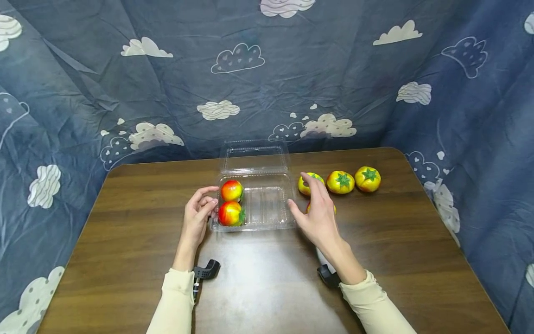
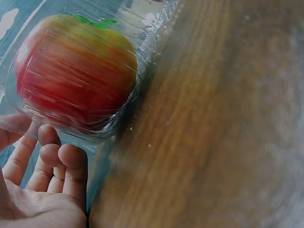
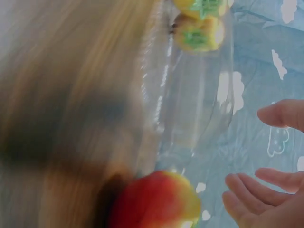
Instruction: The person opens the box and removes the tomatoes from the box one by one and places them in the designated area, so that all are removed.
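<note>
Left fingers (image 2: pixel 74 173) loosely curled; right fingers (image 3: pixel 282 180) extended, thumb (image 3: pixel 282 114) apart.

Person, long cream sleeves both arms: left sleeve (image 1: pixel 174 297), right sleeve (image 1: pixel 377 301). Plain cloth, cuffs end at wrists, right one creased. Left grip (image 1: pixel 197 219) and right grip (image 1: pixel 319 222) bare. Left wrist: black camera (image 1: pixel 207 270), bent shape, rounded end, tiny dots on body, dark band with light marks below. Right wrist: black unit (image 1: pixel 328 277), blocky, partly hidden, details unclear.
</note>
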`<state>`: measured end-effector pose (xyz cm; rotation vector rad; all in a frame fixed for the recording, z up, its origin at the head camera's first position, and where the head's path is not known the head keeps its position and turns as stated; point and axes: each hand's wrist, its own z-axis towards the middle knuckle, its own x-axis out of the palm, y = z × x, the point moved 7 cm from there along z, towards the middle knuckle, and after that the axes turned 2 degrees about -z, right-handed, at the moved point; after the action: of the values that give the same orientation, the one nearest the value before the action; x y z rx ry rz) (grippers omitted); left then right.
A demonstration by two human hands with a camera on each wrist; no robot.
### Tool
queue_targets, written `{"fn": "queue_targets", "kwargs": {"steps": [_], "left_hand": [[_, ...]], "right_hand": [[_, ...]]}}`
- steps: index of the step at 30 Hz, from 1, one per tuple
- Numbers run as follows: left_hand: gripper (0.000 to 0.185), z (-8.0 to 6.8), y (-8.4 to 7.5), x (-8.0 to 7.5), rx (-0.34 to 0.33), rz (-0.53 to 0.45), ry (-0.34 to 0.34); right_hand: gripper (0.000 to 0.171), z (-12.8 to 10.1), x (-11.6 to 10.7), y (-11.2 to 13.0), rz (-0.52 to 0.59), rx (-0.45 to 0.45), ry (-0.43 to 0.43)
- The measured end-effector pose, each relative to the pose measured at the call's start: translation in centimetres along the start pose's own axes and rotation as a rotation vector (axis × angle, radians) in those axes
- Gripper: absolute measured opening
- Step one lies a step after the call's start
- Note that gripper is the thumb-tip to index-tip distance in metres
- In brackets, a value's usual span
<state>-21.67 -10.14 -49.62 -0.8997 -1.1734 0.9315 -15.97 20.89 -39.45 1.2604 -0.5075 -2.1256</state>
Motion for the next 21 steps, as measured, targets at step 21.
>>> {"fn": "queue_targets", "kwargs": {"steps": [21], "left_hand": [[0.037, -0.2, -0.3, 0.1, -0.004, -0.035, -0.005]], "right_hand": [[0.059, 1.7, 4.2, 3.6, 0.112, 0.082, 0.098]]}}
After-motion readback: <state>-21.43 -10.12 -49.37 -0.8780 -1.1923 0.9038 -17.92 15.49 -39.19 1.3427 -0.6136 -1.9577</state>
